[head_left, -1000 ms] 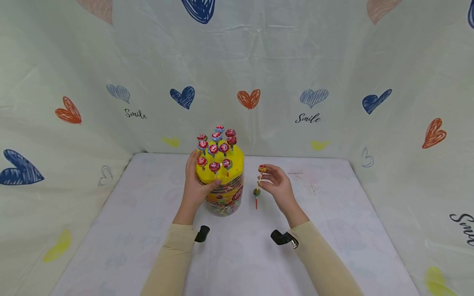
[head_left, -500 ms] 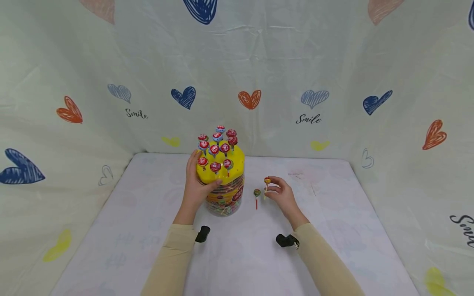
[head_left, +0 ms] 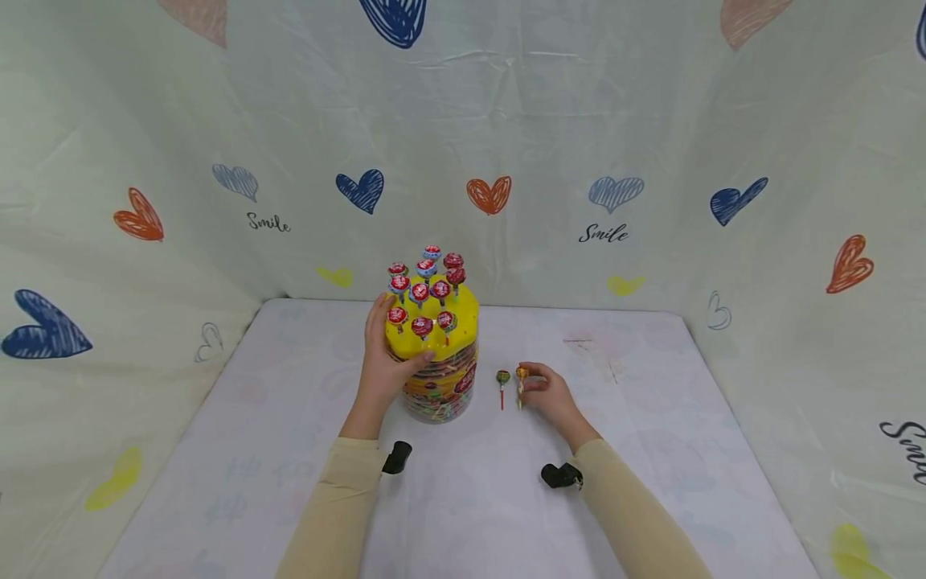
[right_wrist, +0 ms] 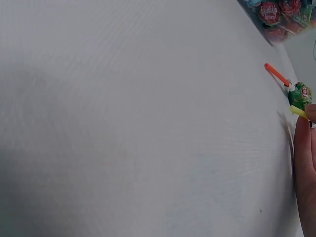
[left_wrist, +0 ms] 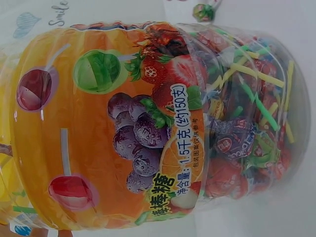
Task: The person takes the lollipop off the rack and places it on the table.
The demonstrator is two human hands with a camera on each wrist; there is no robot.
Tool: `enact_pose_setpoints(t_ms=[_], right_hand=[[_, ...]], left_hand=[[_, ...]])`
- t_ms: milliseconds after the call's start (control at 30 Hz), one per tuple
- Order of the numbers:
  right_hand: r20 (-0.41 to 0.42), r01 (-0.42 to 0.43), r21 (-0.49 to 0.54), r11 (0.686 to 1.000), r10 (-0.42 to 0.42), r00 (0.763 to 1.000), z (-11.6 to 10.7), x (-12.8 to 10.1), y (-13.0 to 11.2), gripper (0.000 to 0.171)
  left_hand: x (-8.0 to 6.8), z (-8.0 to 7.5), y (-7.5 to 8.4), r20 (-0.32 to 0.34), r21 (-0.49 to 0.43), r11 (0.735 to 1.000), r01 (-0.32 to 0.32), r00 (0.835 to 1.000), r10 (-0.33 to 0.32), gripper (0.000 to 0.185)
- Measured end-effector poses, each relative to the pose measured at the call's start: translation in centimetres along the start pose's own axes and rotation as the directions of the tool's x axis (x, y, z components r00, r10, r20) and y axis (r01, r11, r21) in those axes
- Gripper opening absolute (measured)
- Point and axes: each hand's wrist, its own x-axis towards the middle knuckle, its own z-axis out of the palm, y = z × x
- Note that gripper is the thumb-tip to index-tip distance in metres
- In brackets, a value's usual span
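A clear jar (head_left: 437,398) of wrapped lollipops stands on the table under a yellow lid (head_left: 412,347), with several lollipops (head_left: 422,326) upright in its top. My left hand (head_left: 383,366) holds the jar near the lid from the left side. In the left wrist view the jar's orange fruit label (left_wrist: 113,128) fills much of the picture. To the right, my right hand (head_left: 547,394) pinches a lollipop with a yellow stick (head_left: 520,394), low by the tabletop. Just left of it lies a green-wrapped lollipop (head_left: 502,376) with an orange stick (right_wrist: 276,74).
The white table (head_left: 304,402) reaches back to a hanging cloth (head_left: 550,161) printed with hearts and words. Black wrist mounts (head_left: 560,475) sit at both sleeves.
My right hand has moved slightly right and down with the yellow-stick lollipop, lowering it beside the green one. The left hand stays on the jar.
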Motion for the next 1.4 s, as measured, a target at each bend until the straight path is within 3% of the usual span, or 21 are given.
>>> enact_pose_setpoints(t_ms=[167,333,667,767,1067,1233,1400], right_hand=[[0.039,0.0,-0.046,0.999,0.002,0.999,0.0,0.1,0.1,0.061],[0.066,0.035,-0.136,0.99,-0.026,0.998,0.0,0.5,-0.1,0.06],[0.101,0.111,-0.206,0.972,-0.091,0.991,0.0,0.2,-0.7,0.055],[0.094,0.086,-0.225,0.97,-0.066,0.993,0.1,0.3,-0.8,0.056],[0.085,0.017,-0.242,0.97,0.004,0.996,0.1,0.6,-0.8,0.059],[0.09,0.037,-0.238,0.97,-0.016,0.996,-0.2,0.3,-1.1,0.062],[0.078,0.087,-0.196,0.977,-0.073,0.994,-0.4,-0.4,-2.9,0.062]], left_hand=[[0.0,0.0,0.0,0.004,-0.012,1.0,0.005,1.0,-0.005,0.091],[0.0,0.0,-0.1,0.0,-0.012,1.0,0.022,1.0,-0.022,0.091],[0.0,0.0,0.2,-0.001,0.007,1.0,0.018,1.0,-0.018,0.09],[0.0,0.0,0.2,0.0,0.006,1.0,0.018,1.0,-0.018,0.09],[-0.1,0.0,0.2,-0.002,0.011,1.0,0.016,1.0,-0.016,0.089],[-0.1,0.0,0.2,0.0,0.014,1.0,0.017,1.0,-0.017,0.09],[-0.2,0.0,0.3,0.001,0.019,1.0,0.004,1.0,-0.004,0.09]])
